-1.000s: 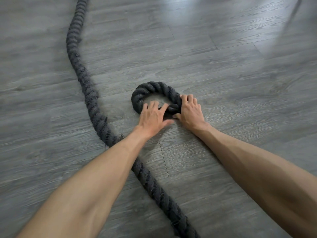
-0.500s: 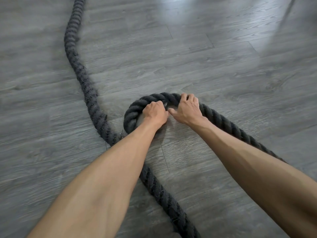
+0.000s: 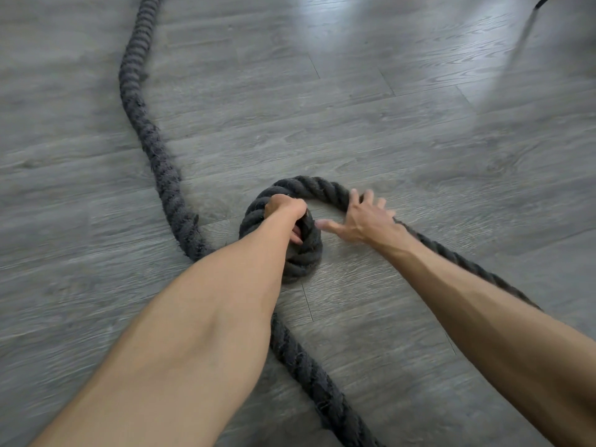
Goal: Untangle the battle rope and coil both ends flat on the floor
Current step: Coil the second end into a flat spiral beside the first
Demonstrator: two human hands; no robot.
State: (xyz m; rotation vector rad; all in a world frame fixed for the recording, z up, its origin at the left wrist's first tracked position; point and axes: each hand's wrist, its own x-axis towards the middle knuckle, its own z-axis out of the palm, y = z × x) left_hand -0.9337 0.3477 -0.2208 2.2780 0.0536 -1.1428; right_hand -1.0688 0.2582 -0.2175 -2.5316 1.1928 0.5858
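Note:
A thick dark battle rope [image 3: 154, 146] snakes over the grey wood floor from the top left, passes under my left forearm and runs off the bottom edge. One end of it is wound into a small tight coil [image 3: 306, 253] at the centre. My left hand [image 3: 285, 206] is closed around the inner part of the coil, fingers tucked into its middle. My right hand [image 3: 362, 217] lies flat with fingers spread on the strand that arcs over the coil's top and trails away to the right under my forearm.
Grey wood-plank floor [image 3: 419, 124] stretches all around, with bright glare at the top. A thin dark object [image 3: 543, 0] shows at the top right corner.
The loop has tightened into a smaller coil. My left hand has closed into the coil's centre. My right hand has slid right along the outer strand and opened flat.

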